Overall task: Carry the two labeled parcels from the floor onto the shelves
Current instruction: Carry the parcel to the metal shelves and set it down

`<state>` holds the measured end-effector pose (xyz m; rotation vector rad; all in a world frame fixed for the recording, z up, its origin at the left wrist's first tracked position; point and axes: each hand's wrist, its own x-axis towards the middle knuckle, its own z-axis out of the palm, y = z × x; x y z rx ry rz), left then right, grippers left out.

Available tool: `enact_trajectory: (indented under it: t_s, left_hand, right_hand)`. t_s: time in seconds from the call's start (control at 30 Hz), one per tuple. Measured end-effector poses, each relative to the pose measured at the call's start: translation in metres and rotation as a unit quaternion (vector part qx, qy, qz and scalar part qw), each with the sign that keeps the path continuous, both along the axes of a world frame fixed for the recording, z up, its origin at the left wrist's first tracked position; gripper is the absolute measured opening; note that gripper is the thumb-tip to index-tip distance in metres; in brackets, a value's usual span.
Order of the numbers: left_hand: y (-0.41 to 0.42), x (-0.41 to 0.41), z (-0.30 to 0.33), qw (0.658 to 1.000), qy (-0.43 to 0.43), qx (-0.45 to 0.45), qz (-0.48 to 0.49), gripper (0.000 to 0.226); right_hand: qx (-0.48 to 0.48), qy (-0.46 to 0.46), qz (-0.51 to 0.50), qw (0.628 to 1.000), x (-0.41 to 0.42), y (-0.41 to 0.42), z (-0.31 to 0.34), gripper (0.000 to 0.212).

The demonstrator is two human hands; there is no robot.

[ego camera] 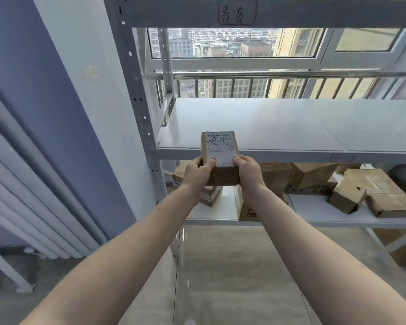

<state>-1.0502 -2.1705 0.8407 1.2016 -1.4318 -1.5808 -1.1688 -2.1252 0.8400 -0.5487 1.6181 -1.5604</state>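
Observation:
A small brown cardboard parcel with a white shipping label and handwritten black characters on top is held out in front of me. My left hand grips its near left side and my right hand grips its near right side, thumbs on the label. The parcel's far end reaches over the front edge of the white middle shelf near that shelf's left end. A handwritten tag sticks to the beam of the shelf above. I see no second labeled parcel that I can single out.
The metal rack's left upright stands just left of the parcel. The lower shelf holds several brown boxes. Behind the rack is a window with a railing. A radiator lines the left wall. Tiled floor lies below.

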Motion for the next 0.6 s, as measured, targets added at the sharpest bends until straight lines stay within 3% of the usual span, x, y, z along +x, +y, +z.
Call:
enact_trajectory:
  t_s: [0.3,0.6]
  left_hand:
    - [-0.116,-0.045,0.004,1.0,-0.009,-0.001,-0.013,0.033]
    - [-0.185,-0.089,0.0,1.0,-0.028,0.0,0.004,0.036]
  right_hand:
    - [-0.008,0.001,-0.028,1.0,-0.039,-0.106,0.005,0.018]
    - [0.01,0.026,-0.017,0.999,-0.086,-0.177,0.001,0.026]
